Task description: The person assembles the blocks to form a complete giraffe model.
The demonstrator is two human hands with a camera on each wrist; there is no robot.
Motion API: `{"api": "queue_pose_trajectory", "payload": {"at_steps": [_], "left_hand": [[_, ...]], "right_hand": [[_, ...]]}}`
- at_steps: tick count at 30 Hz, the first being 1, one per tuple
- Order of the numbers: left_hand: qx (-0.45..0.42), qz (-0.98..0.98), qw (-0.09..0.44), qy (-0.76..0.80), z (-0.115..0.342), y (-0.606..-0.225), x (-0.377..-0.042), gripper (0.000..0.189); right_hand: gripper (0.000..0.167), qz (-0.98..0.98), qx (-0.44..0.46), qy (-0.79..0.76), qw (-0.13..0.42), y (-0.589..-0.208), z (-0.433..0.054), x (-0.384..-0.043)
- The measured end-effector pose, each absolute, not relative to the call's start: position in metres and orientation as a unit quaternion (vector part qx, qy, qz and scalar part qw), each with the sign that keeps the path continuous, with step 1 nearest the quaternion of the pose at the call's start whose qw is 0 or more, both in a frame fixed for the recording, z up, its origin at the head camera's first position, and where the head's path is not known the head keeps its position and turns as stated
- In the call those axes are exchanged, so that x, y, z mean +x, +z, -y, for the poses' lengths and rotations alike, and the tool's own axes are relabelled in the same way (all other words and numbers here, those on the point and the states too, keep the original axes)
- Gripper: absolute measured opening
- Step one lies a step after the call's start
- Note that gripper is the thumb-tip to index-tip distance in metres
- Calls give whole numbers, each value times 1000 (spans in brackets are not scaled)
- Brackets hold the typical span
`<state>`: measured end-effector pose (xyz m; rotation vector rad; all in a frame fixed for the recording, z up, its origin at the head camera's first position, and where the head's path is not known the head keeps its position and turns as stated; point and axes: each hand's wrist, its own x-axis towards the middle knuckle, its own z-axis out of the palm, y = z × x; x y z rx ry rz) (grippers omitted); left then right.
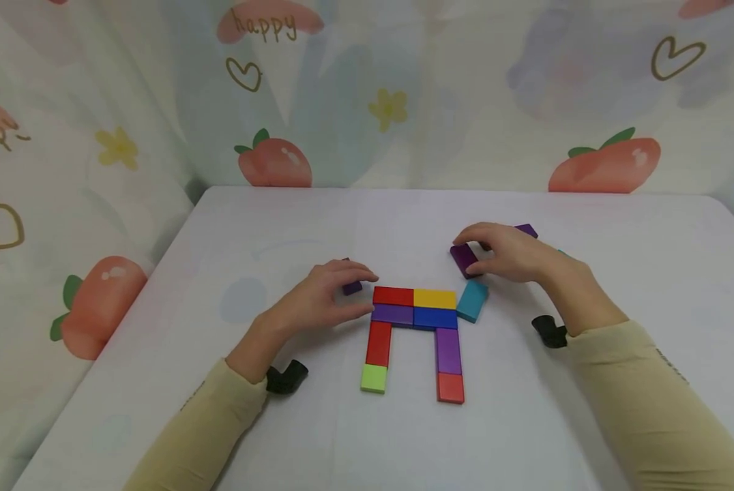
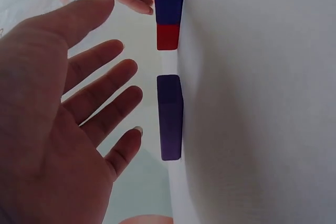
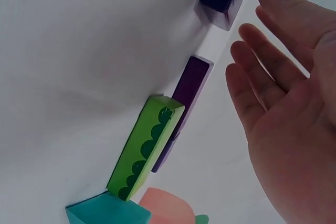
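Left hand (image 1: 320, 293): palm down on the white table (image 1: 232, 232), left of the block figure, fingers straight and spread, grasping nothing. The left wrist view shows the open palm hovering just beside a small dark purple block (image 2: 169, 116), not touching it; in the head view that block peeks out past the fingertips.

Right hand (image 1: 502, 252): far right of the figure, fingers extended and relaxed, grasping nothing. It arches over a dark purple block (image 1: 463, 259) lying flat at its fingertips; whether skin touches it cannot be told. A 2nd purple block (image 1: 526, 230) shows just beyond the hand. The right wrist view adds a green block with a scalloped pattern (image 3: 146, 148) lying along a purple one, under the palm.

Block figure, table centre: top row red block (image 1: 393, 296) and yellow block (image 1: 434, 299); 2nd row purple and blue block (image 1: 434, 318); left leg red over lime green block (image 1: 374, 378); right leg purple over red. A teal block (image 1: 472, 301) lies tilted, touching the figure's right end.

Surround: fabric printed with peaches (image 1: 275, 160) and hearts.
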<state>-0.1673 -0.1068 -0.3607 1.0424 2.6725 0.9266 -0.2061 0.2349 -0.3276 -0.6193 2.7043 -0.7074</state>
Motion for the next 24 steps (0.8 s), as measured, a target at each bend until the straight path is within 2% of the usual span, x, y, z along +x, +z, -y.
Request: {"api": "queue_pose_trajectory", "payload": {"at_steps": [13, 24], "left_hand": [[422, -853, 147, 268, 99, -359, -158, 54], [428, -862, 155, 223, 97, -362, -155, 55]], "right_hand": [[49, -935, -225, -233, 148, -332, -240, -206], [49, -936, -222, -225, 157, -333, -240, -207]]}}
